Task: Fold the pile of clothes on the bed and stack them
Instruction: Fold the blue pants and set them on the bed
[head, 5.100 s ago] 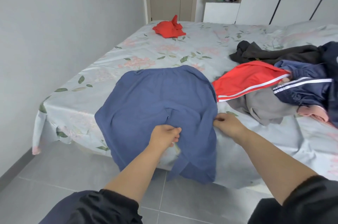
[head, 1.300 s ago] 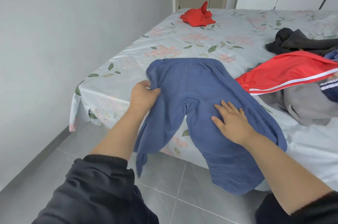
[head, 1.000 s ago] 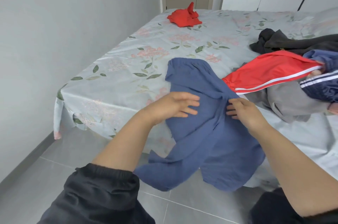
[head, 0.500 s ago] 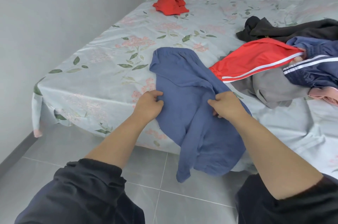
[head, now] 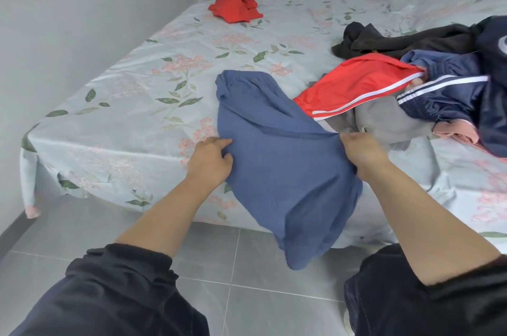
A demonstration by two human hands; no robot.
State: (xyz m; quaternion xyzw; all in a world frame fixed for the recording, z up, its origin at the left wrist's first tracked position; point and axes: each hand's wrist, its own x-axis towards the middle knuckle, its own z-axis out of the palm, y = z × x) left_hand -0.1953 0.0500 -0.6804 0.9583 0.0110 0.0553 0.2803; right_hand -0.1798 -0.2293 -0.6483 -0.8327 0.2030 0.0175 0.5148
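The left hand (head: 210,161) pinches the left edge of a soft blue cloth pair of trousers (head: 277,160) with curled fingers, and the right hand (head: 362,153) grips its right edge, so the cloth is drawn taut between them. The trousers lie at the near edge of the bed with its pale floral sheet (head: 153,105), waistband on the mattress and lower part hanging over the side above the grey tiled floor (head: 247,289). Just right sits the unfolded pile: red shorts with white stripes (head: 354,86), a grey garment (head: 381,121), a navy striped piece (head: 450,91) and a dark top (head: 406,43); a crumpled red garment (head: 234,7) lies well apart at the far side.
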